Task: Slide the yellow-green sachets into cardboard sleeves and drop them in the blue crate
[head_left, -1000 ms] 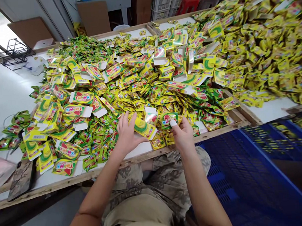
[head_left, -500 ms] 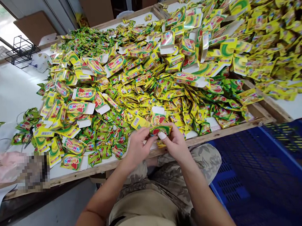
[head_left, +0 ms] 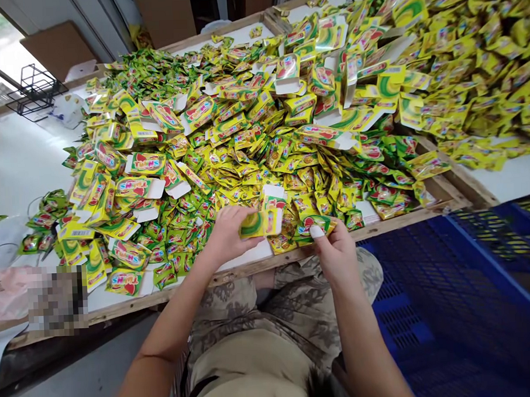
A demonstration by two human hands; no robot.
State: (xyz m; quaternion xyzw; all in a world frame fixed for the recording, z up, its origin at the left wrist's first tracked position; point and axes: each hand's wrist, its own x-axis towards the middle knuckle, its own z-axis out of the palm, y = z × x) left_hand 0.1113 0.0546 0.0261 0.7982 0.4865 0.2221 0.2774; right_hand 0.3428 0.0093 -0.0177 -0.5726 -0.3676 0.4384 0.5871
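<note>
My left hand (head_left: pixel 226 235) is closed round a small yellow-green carton (head_left: pixel 262 220) with its white flap up, held just above the table's near edge. My right hand (head_left: pixel 333 249) pinches a green sachet (head_left: pixel 315 224) with a red fruit print, a little to the right of the carton. The two hands are apart. Right behind them lies a heap of yellow and green sachets (head_left: pixel 263 163) mixed with flat and part-folded cartons (head_left: pixel 144 164).
A wooden-rimmed white table (head_left: pixel 250 263) carries the heap. A second, larger pile of yellow sachets (head_left: pixel 470 61) fills the table at right. A blue plastic crate (head_left: pixel 449 307) stands at my right knee. A black wire rack (head_left: pixel 34 91) is at far left.
Half a second ago both hands were together at the carton and sachet; now they have drawn apart, the left keeping the carton, the right holding a green sachet farther right.
</note>
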